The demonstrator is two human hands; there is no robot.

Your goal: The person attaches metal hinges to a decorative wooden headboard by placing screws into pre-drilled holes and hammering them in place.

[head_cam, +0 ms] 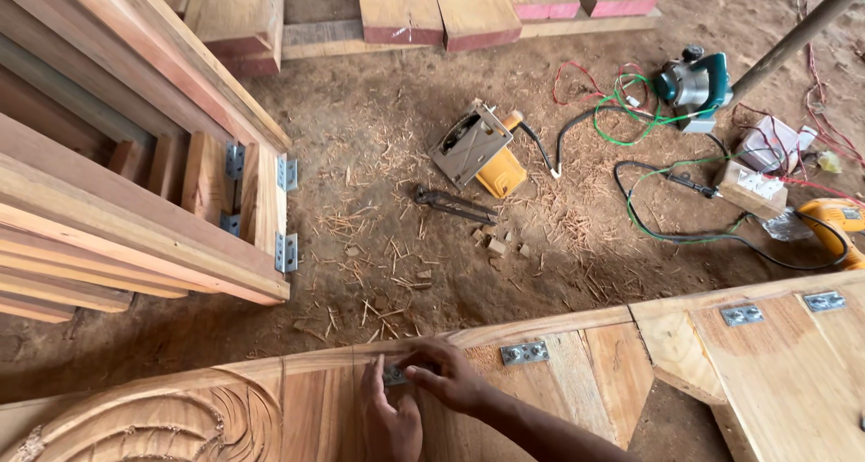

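My left hand (389,423) and my right hand (448,378) meet at the top edge of a wooden door panel (577,381) in the bottom middle of the head view. Between their fingertips sits a small metal hinge (395,375), set against the wood. The right hand pinches it from the right, and the left hand's fingers press it from below and from the left. Most of the hinge is hidden by the fingers. A second hinge (524,352) is fixed on the same edge, a little to the right.
A carved wooden piece (180,417) lies at the bottom left. Stacked door frames (135,219) with hinges stand on the left. On the sawdust floor lie a yellow circular saw (478,147), a dark hand tool (455,205), a teal power tool (694,79), an orange drill (833,219) and cables (667,228).
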